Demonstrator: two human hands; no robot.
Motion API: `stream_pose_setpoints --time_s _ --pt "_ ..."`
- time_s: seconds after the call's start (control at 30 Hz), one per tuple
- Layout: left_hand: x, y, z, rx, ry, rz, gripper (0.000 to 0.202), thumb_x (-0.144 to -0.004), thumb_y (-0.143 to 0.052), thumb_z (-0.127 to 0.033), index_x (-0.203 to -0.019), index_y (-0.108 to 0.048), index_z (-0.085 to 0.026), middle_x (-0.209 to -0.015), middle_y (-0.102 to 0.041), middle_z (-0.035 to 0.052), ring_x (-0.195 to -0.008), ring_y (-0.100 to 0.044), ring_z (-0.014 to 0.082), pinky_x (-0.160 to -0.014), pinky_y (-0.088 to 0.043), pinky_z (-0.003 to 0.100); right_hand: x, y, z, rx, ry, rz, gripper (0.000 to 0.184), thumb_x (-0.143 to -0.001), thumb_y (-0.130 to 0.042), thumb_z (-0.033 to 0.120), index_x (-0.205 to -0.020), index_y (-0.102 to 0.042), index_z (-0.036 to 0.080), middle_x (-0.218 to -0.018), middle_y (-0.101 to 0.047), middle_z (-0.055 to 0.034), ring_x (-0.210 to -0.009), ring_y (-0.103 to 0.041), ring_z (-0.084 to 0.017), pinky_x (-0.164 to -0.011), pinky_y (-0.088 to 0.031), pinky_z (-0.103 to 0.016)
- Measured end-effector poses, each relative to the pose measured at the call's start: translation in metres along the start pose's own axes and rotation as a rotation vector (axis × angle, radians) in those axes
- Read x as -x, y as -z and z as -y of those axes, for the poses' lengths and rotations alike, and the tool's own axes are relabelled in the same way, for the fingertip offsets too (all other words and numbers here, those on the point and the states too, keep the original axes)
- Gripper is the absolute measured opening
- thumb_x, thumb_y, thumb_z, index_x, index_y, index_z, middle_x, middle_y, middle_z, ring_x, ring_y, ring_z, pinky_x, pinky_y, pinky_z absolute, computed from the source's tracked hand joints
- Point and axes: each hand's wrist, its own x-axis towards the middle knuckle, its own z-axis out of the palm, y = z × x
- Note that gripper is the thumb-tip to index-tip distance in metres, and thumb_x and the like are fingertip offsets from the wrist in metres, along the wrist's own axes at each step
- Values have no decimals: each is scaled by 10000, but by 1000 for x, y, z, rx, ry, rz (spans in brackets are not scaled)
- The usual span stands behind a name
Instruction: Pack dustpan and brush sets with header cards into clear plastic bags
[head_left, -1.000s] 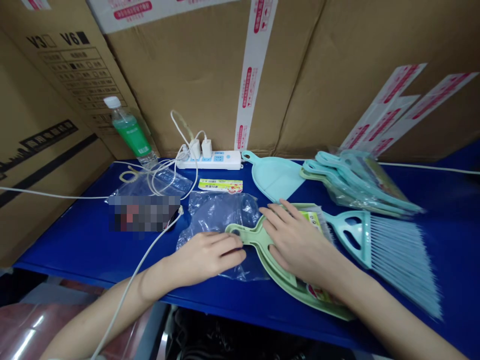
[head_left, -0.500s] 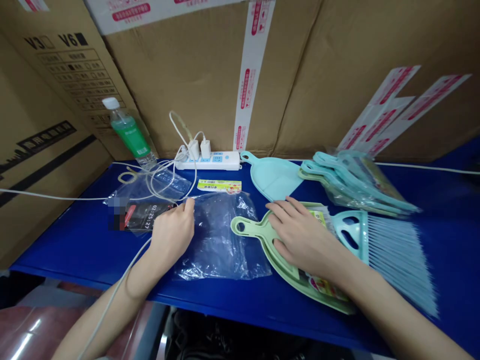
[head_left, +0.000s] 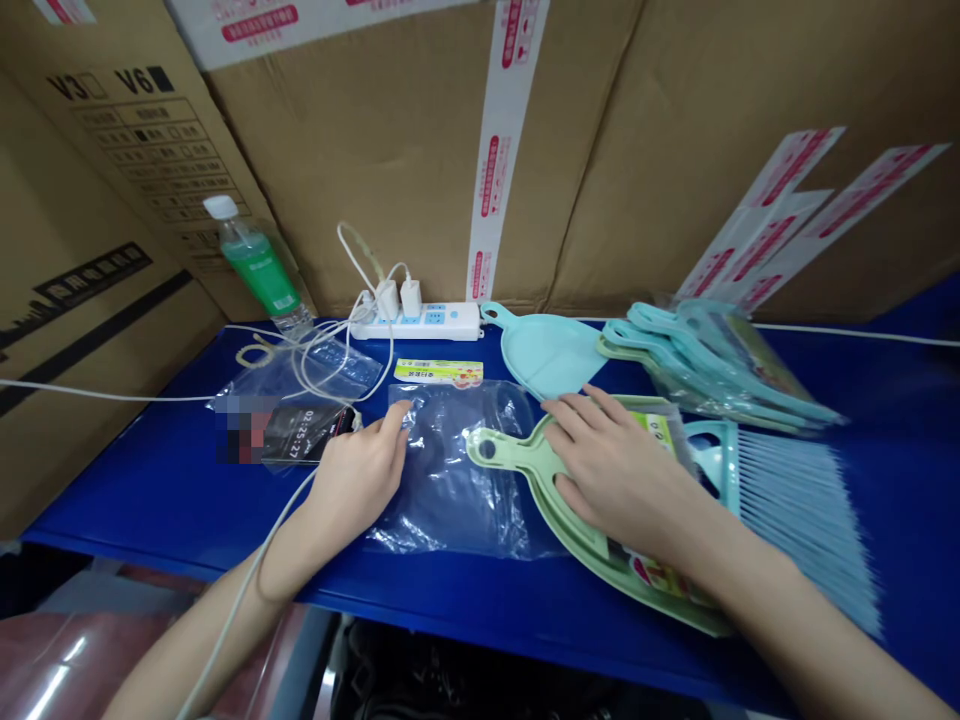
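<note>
My left hand [head_left: 358, 478] pinches the left edge of a clear plastic bag [head_left: 457, 480] that lies flat on the blue table [head_left: 150, 480]. My right hand [head_left: 626, 475] rests flat, fingers spread, on a pale green dustpan [head_left: 540, 480] whose round-holed handle points left over the bag. A printed card lies in the dustpan under my wrist. A light blue hand brush [head_left: 787, 500] lies just right of the dustpan.
A light blue dustpan [head_left: 547, 355] and a stack of bagged dustpan sets [head_left: 712, 365] lie behind. A white power strip [head_left: 420, 320] with chargers, a green bottle [head_left: 259, 265], a phone [head_left: 307, 432], a small label [head_left: 439, 372] and cables sit left. Cardboard boxes [head_left: 375, 150] wall the back.
My left hand left the dustpan handle, moved left to the bag's edge, and now draws the bag rightward under the handle. My right hand and the dustpan shifted slightly right.
</note>
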Motion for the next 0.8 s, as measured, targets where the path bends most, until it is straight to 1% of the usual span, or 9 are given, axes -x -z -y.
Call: stream_pose_setpoints --time_s 0.13,0.2,0.3,0.37,0.53,0.67,0.8 --pt "1 -1 1 201 -100 -131 305 -943 -381 -167 -1240 -452 -155 -806 -735 26 -576 -686 168 -473 -465 227 1 2 -1 -22 7 -36 255 -780 -512 197 -866 -733 102 -1005 -723 -171 -941 -630 -300 -934 -455 -445" --pt "0 -1 1 285 -142 -160 299 -947 -376 -157 -1238 -444 -156 -837 -736 22 -578 -677 145 -506 -488 224 1 2 1 -54 23 -48 251 -775 -519 194 -872 -733 106 -1008 -725 -161 -952 -632 -294 -935 -459 -432" --pt "0 -4 0 378 -187 -151 296 -945 -376 -131 -1230 -450 -167 -848 -735 6 -512 -630 111 -520 -496 215 1 1 3 -64 19 -36 238 -772 -522 188 -868 -729 123 -1022 -726 -150 -961 -636 -288 -941 -457 -427" --pt "0 -6 0 419 -199 -140 297 -935 -384 -110 -1214 -463 -174 -846 -735 -3 -489 -615 102 -509 -489 208 1 0 3 -49 4 -40 232 -766 -523 180 -863 -726 122 -1030 -722 -161 -959 -636 -293 -937 -459 -434" --pt "0 -8 -1 486 -179 -111 279 -910 -409 -102 -1159 -502 -186 -864 -739 0 -535 -650 109 -540 -510 216 -1 2 2 -67 4 -75 225 -755 -524 162 -853 -714 91 -1083 -696 -213 -982 -622 -320 -905 -473 -446" --pt "0 -6 -1 536 -149 -123 263 -893 -433 -119 -1129 -528 -189 -862 -741 1 -538 -645 104 -546 -517 216 0 0 3 -97 37 -60 258 -780 -482 151 -876 -720 121 -1176 -682 -169 -992 -623 -302 -879 -488 -442" --pt "-1 -2 -2 611 -113 -129 251 -880 -451 -135 -1106 -541 -196 -856 -740 -3 -593 -664 103 -548 -512 196 5 -3 1 -107 46 -55 292 -780 -458 138 -888 -729 134 -1203 -683 -133 -968 -634 -287 -822 -501 -429"
